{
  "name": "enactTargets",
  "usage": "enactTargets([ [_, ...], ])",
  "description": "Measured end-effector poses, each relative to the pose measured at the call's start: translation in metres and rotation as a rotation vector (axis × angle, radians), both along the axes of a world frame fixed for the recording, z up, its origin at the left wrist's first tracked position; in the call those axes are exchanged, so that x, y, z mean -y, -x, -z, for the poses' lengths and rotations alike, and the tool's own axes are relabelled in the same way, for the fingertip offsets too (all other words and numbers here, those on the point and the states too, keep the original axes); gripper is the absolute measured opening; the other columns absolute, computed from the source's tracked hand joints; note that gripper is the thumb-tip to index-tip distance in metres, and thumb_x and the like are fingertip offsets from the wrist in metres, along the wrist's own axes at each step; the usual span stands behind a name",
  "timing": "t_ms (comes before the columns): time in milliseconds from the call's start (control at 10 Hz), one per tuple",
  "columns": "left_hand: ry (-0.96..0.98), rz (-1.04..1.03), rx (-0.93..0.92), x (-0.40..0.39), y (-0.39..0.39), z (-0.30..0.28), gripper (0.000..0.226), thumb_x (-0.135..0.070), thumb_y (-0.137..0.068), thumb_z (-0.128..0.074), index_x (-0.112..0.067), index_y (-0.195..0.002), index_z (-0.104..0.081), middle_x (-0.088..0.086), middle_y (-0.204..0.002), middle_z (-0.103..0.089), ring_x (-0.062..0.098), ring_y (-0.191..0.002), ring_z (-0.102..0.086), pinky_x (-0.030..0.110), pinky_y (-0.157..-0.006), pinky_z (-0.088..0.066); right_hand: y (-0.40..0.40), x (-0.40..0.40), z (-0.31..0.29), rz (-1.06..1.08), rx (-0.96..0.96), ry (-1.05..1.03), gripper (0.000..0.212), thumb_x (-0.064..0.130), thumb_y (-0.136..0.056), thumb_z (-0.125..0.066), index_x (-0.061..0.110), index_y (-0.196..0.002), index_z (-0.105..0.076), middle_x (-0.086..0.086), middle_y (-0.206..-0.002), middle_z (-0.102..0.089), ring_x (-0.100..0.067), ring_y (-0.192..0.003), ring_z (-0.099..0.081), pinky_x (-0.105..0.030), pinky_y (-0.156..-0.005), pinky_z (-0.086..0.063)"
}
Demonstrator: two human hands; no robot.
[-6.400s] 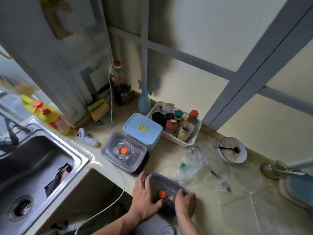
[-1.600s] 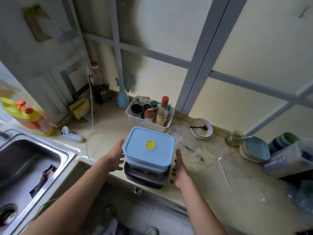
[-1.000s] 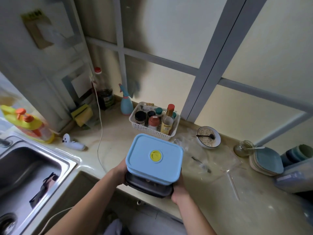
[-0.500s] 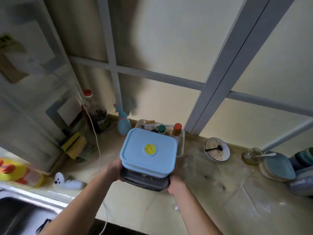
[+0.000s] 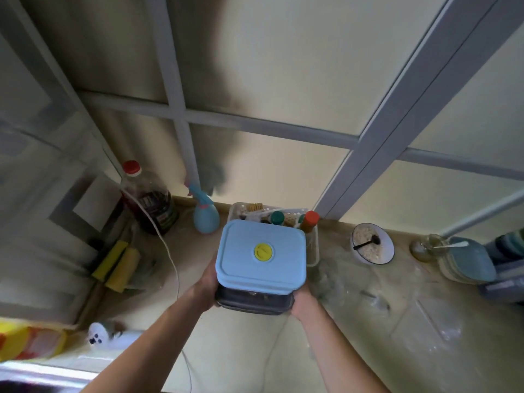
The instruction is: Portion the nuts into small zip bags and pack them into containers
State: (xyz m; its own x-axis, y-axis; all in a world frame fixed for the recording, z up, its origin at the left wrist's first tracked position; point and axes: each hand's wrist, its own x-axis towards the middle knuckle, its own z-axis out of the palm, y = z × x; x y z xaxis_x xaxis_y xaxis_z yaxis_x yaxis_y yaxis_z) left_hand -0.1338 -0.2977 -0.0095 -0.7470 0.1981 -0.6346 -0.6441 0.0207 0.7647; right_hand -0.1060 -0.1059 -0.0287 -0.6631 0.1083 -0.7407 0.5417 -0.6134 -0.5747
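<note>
Both hands, left hand (image 5: 208, 282) and right hand (image 5: 302, 300), grip a stack held above the table (image 5: 425, 330): blue-lidded rectangular container (image 5: 261, 252) on dark, seemingly clear-lidded containers (image 5: 252, 303). Packing looks finished; only stowing remains.

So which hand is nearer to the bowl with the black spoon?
The right hand. It holds the right side of the container stack, below-left of the bowl. The left hand grips the stack's far side.
</note>
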Motion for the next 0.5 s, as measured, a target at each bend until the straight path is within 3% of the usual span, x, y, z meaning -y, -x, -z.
enactTargets([
  [100,0.033,-0.033,0.031,-0.003,0.003,0.002,0.025,-0.031,-0.105,-0.044,-0.018,-0.105,-0.065,0.011,-0.101,-0.075,0.017,-0.077,-0.072,0.031,-0.062,-0.054,0.001,0.000,0.006,0.009,0.036,-0.018,0.040,0.031,-0.109,-0.048,0.001,-0.128,-0.065,-0.021,-0.103,-0.076,-0.035,-0.080,-0.074,-0.044,-0.064,-0.064],
  [200,0.005,-0.089,0.009,-0.003,0.006,0.009,0.024,-0.028,-0.105,-0.047,-0.015,-0.110,-0.067,0.009,-0.105,-0.076,0.018,-0.083,-0.073,0.034,-0.073,-0.056,0.002,0.000,0.010,0.022,0.046,-0.033,0.041,0.029,-0.108,-0.049,0.001,-0.135,-0.062,-0.023,-0.115,-0.073,-0.032,-0.081,-0.075,-0.041,-0.064,-0.064],
  [300,-0.011,-0.092,0.020,-0.005,0.004,0.003,0.022,-0.025,-0.104,-0.049,-0.016,-0.104,-0.069,0.007,-0.101,-0.077,0.015,-0.079,-0.075,0.031,-0.068,-0.057,0.002,-0.001,0.005,0.020,0.050,-0.007,0.038,0.029,-0.109,-0.048,0.002,-0.130,-0.064,-0.020,-0.108,-0.074,-0.029,-0.076,-0.076,-0.039,-0.061,-0.064],
  [400,0.005,-0.181,0.102,0.000,0.004,0.007,0.019,-0.028,-0.103,-0.053,-0.017,-0.100,-0.069,0.008,-0.102,-0.075,0.018,-0.086,-0.072,0.033,-0.078,-0.055,0.006,-0.005,0.014,0.036,0.074,-0.060,0.047,0.047,-0.105,-0.048,0.010,-0.126,-0.069,-0.017,-0.116,-0.074,-0.033,-0.091,-0.075,-0.052,-0.084,-0.062],
  [500,0.167,-0.531,0.149,0.023,0.012,0.011,0.028,-0.028,-0.097,-0.053,-0.012,-0.117,-0.063,0.007,-0.119,-0.061,0.024,-0.106,-0.059,0.041,-0.091,-0.045,0.006,-0.031,0.029,0.051,0.158,-0.358,0.067,0.074,-0.087,-0.058,0.020,-0.127,-0.065,-0.005,-0.122,-0.071,-0.026,-0.106,-0.068,-0.047,-0.102,-0.054],
])
